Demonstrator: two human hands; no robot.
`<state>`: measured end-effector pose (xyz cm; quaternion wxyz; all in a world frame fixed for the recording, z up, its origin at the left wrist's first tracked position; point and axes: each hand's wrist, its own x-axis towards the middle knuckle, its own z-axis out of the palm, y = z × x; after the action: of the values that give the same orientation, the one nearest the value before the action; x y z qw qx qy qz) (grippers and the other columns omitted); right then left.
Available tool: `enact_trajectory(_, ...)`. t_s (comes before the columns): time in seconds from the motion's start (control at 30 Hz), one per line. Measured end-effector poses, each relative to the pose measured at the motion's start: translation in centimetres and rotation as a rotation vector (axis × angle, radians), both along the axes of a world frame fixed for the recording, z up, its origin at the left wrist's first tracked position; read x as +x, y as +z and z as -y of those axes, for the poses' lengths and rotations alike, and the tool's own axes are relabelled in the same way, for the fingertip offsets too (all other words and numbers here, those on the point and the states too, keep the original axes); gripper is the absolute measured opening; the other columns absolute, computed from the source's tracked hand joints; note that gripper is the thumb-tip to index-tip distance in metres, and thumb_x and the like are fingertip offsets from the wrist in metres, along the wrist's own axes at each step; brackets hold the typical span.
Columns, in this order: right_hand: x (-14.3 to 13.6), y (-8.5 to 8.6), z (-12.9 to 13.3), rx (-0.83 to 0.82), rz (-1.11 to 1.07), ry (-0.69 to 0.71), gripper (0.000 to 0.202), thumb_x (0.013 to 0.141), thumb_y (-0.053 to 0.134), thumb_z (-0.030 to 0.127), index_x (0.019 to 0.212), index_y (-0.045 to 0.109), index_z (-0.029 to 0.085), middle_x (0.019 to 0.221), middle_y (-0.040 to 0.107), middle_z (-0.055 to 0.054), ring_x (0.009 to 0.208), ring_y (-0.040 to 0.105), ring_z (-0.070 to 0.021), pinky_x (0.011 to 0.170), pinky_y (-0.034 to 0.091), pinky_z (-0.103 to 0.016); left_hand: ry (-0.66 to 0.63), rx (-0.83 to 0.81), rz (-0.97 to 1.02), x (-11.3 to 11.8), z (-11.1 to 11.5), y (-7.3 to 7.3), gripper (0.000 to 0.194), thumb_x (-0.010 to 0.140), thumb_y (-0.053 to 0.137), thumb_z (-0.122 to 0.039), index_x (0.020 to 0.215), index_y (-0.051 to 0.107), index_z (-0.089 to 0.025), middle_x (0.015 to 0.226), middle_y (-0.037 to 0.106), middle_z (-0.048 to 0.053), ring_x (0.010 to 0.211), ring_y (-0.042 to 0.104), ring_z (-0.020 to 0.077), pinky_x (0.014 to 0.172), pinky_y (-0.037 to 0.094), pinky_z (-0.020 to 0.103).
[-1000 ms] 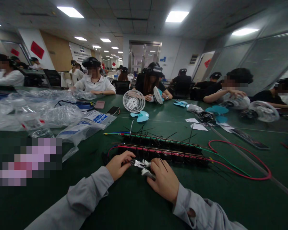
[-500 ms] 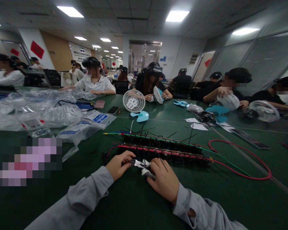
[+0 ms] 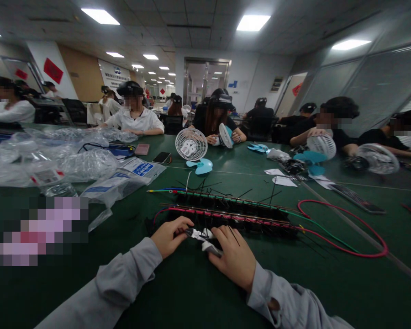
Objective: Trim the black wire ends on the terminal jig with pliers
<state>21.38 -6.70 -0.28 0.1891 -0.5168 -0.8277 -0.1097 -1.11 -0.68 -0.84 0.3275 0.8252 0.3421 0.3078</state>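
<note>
My right hand (image 3: 235,256) is closed around the grey-and-white handles of a pair of cutting pliers (image 3: 200,235), whose handles are spread apart. The jaws point left, to the fingertips of my left hand (image 3: 170,236), which is curled in a pinch at their dark tip. What lies between those fingertips is hidden. Just beyond both hands lies a long black wiring assembly (image 3: 233,222), with a red wire (image 3: 356,213) and a green wire (image 3: 324,227) running out to the right. Several thin black cable ties (image 3: 245,193) stick up from it.
Clear plastic bags (image 3: 71,157) and a printed bag (image 3: 126,179) cover the left of the green table (image 3: 130,283). Beyond the wiring are a white fan guard (image 3: 192,144), a blue fan blade (image 3: 201,166) and a phone (image 3: 161,157). Co-workers sit opposite, some handling fan parts.
My right-hand fingers have shifted slightly on the pliers' handles; my left hand stays in place. At the right, a co-worker's fan guard has moved a little to the left.
</note>
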Motion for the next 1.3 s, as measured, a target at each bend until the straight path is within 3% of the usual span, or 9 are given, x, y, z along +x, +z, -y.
enact_trajectory(0.7,0.0,-0.4,0.1,0.01,-0.085,-0.013,0.042,0.075,0.062,0.042,0.11,0.054,0.019,0.102,0.062,-0.006,0.095,0.056,-0.0218,0.095,0.038,-0.041,-0.022,0.029,-0.016,0.1,0.0,0.1,0.034,0.076,0.049,-0.006,0.107,0.051,-0.018,0.084,0.064,0.001,0.072,0.058,0.0144,0.067,0.045,0.026)
enact_trajectory(1.03,-0.1,0.2,0.2,0.02,-0.031,-0.015,0.044,0.076,0.06,0.042,0.112,0.051,0.018,0.1,0.06,-0.008,0.093,0.053,-0.0228,0.087,0.041,-0.039,-0.015,0.027,-0.018,0.2,0.1,0.3,0.033,0.076,0.049,-0.005,0.106,0.052,-0.017,0.082,0.063,0.001,0.071,0.057,0.0137,0.067,0.045,0.025)
enact_trajectory(1.2,-0.2,0.6,0.3,-0.014,0.016,-0.007,0.024,0.08,0.054,0.041,0.09,0.056,0.02,0.093,0.057,-0.007,0.083,0.051,-0.021,0.077,0.04,-0.036,-0.007,0.036,-0.024,0.1,0.1,0.2,0.035,0.075,0.049,-0.004,0.107,0.052,-0.018,0.083,0.062,0.001,0.071,0.057,0.0139,0.068,0.045,0.026)
enact_trajectory(1.3,-0.2,0.6,0.3,-0.007,0.028,0.001,0.022,0.081,0.052,0.041,0.085,0.057,0.021,0.094,0.055,-0.007,0.083,0.05,-0.02,0.076,0.038,-0.035,-0.012,0.036,-0.021,0.1,0.1,0.1,0.036,0.075,0.048,-0.003,0.108,0.051,-0.018,0.083,0.062,0.001,0.071,0.056,0.0137,0.068,0.045,0.026)
